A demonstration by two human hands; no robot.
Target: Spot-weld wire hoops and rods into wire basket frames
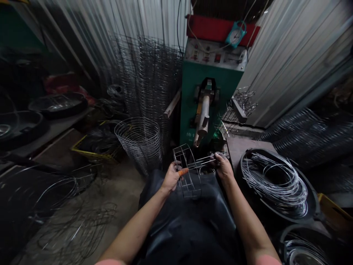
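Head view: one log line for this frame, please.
left hand: grips wire frame | right hand: grips straight wires meeting frame | position: over black apron, before green machine | right side: tub of wire rings

Welder arm (202, 121) close ahead of hands (171, 177)

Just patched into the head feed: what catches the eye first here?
Dead centre, the left hand and right hand grip a small wire frame over a black apron. Just behind stands a green machine with a red top; a black tub of shiny wire rings sits at the right.
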